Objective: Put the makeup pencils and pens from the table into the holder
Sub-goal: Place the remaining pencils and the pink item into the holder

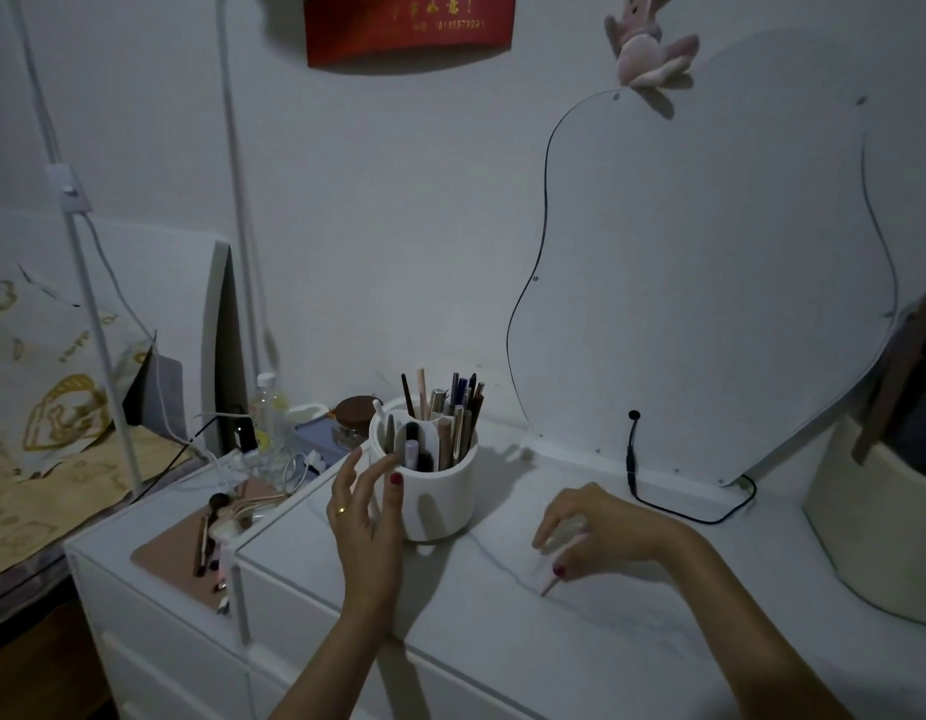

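Note:
A white round holder (440,498) stands on the white table (632,641), filled with several upright pencils and pens (453,413). My left hand (367,527) hovers just left of the holder, fingers spread, holding nothing. To the right, my right hand (596,532) rests low on the tabletop and pinches a pale pink pencil (554,582), whose tip touches the table surface. Part of the pencil is hidden under my fingers.
A wavy-edged mirror (710,283) leans at the back with a black cable (674,504) trailing over the table. A cream container (866,537) sits at the right. A lower side cabinet on the left holds a pink tray of brushes (211,532), bottles and cords.

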